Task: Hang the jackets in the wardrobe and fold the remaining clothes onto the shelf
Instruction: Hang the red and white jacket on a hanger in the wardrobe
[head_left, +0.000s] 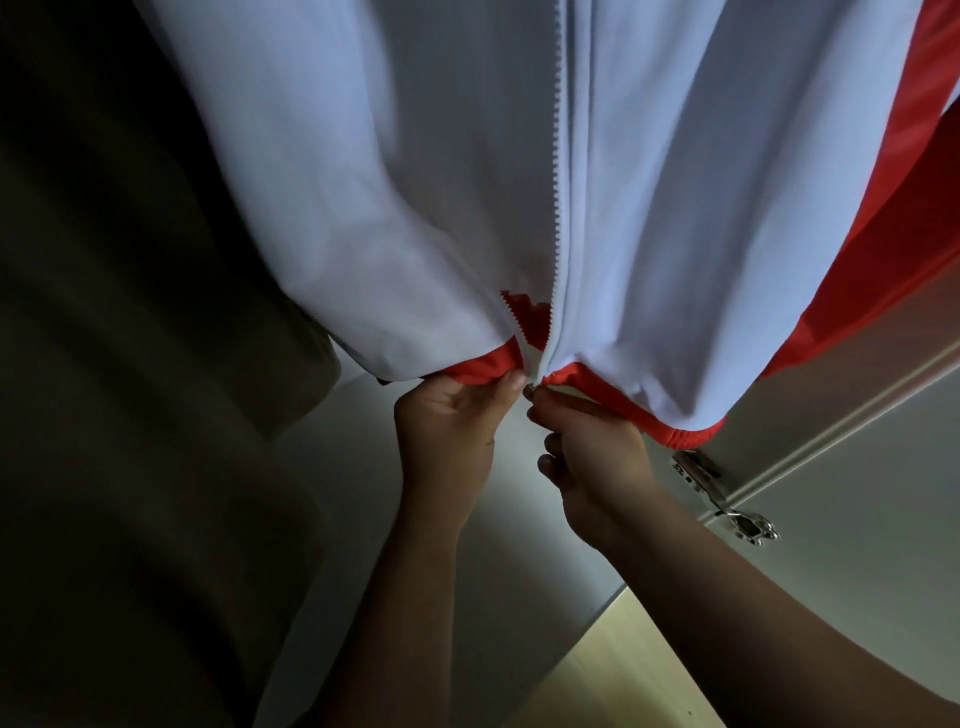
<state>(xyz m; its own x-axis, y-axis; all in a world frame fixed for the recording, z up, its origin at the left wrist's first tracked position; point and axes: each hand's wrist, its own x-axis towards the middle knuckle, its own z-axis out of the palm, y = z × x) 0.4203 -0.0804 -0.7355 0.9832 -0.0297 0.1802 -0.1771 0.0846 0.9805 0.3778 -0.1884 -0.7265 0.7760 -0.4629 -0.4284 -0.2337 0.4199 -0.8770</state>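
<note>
A white jacket (363, 171) with red trim and a white zip (558, 156) hangs inside the wardrobe and fills the upper view. Its red hem (478, 371) sits just above my hands. My left hand (447, 431) pinches the hem on the left side of the zip's bottom end. My right hand (587, 447) pinches the small metal zip piece at the hem on the right side. The zip stands open along its length, and both halves meet at the bottom. The hanger is out of view.
Dark garments (130, 364) hang at the left, close against the white jacket. The wardrobe's white floor panel (519, 545) lies below my hands. At the right stands the open door (857, 519) with a metal hinge (727, 504). Light wooden flooring (639, 670) shows at the bottom.
</note>
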